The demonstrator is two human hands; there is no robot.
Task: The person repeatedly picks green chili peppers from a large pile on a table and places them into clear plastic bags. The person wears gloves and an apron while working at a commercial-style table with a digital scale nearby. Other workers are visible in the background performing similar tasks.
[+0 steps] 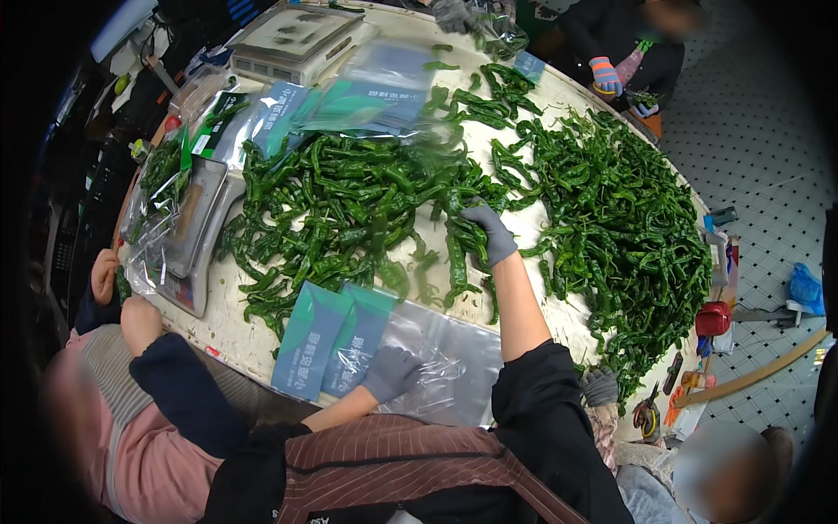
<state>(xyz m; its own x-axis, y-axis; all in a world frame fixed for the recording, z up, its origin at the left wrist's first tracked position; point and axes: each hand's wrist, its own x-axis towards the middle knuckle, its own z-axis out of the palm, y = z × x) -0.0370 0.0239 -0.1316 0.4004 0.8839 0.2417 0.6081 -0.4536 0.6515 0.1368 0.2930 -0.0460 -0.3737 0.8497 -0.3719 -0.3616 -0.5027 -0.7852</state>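
Observation:
My left hand [393, 374], in a grey glove, lies with curled fingers on a flat, clear plastic bag [458, 367] with a blue-green printed panel. The film creases beside its fingertips. A second printed bag [311, 340] partly overlaps it on the left. My right hand [490, 230], gloved in grey too, closes around a few green peppers [455, 216] at the right side of a loose pepper pile [353, 190]. Its thumb shows over the peppers, while most of its fingers are hidden.
A larger heap of green peppers [628, 229] covers the table's right side. Digital scales [288, 46] and stacked printed bags [386, 98] stand at the back. At left, a co-worker's hands [141, 324] are beside a filled bag [157, 196] and another scale [196, 229]. Scissors [647, 416] lie at lower right.

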